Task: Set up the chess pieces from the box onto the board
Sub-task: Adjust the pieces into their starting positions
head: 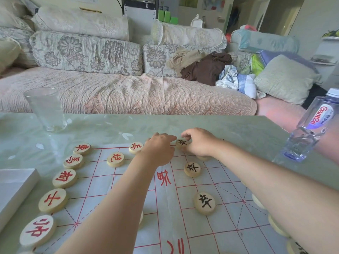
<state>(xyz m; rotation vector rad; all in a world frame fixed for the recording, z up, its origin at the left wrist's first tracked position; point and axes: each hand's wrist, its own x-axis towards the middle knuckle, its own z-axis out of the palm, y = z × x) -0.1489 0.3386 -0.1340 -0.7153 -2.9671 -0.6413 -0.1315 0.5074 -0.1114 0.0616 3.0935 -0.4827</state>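
Observation:
A thin plastic Chinese chess board (183,208) with red grid lines lies on the table. Round wooden pieces with red characters (64,178) run down its left edge, and two more (115,159) sit further in. Black-character pieces (205,203) stand on the right half. My right hand (199,143) pinches a black-character piece (182,143) at the board's far edge. My left hand (158,150) reaches beside it, its index finger pointing at that piece, the other fingers curled. A white box (12,189) lies at the left edge.
An empty drinking glass (46,109) stands at the far left of the table. A plastic water bottle (310,129) stands at the right edge, close to my right forearm. Several plain piece edges (277,226) show under that forearm. A cushioned sofa sits behind the table.

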